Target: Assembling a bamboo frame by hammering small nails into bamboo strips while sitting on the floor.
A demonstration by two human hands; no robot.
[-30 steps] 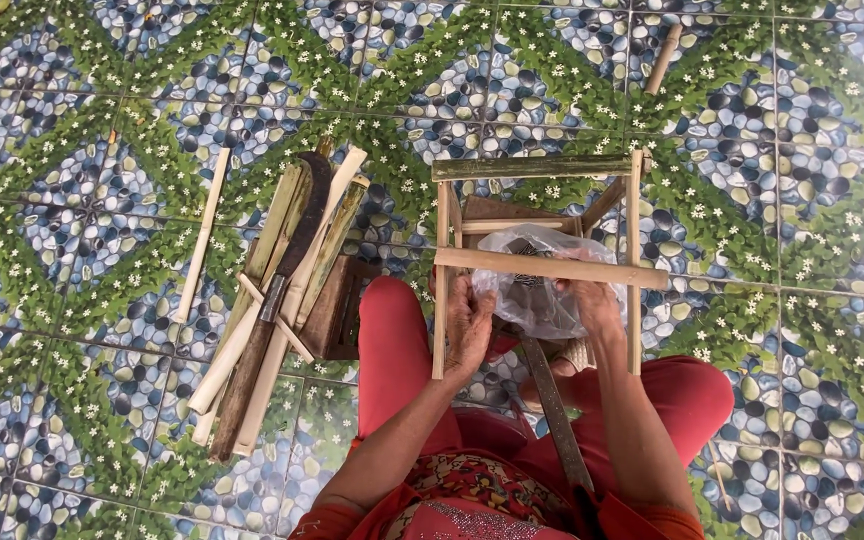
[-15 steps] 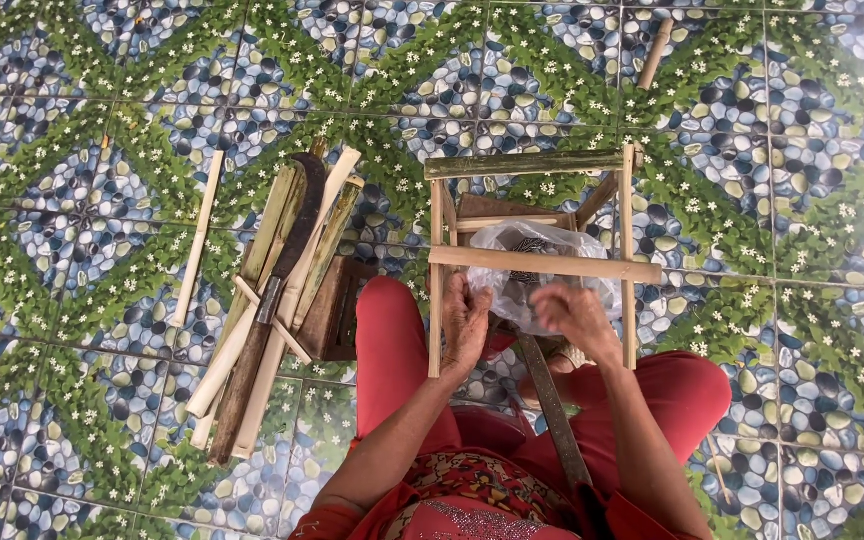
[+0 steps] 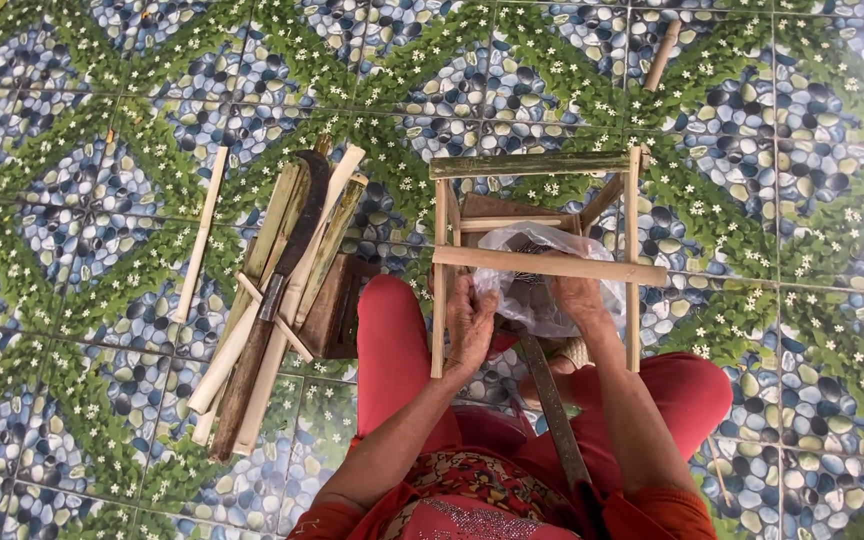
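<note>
A square frame of bamboo strips (image 3: 542, 265) stands on the floor between my red-clad knees. Inside it lies a crumpled clear plastic bag (image 3: 537, 300) with dark contents. My left hand (image 3: 470, 322) grips the bag's left edge just under the frame's front bar. My right hand (image 3: 580, 298) holds the bag's right side, fingers curled into the plastic. A long dark blade (image 3: 552, 400) runs down from under the bag across my lap.
A pile of split bamboo slats (image 3: 272, 300) with a curved dark-handled knife (image 3: 287, 265) on top lies at the left, beside a small wooden block (image 3: 332, 310). A single slat (image 3: 200, 235) lies farther left, a short stick (image 3: 660, 55) at top right. The floor is patterned tile.
Both hands have shifted slightly on the bag, which now sits a little lower under the front bar. The frame and bamboo pile have not moved.
</note>
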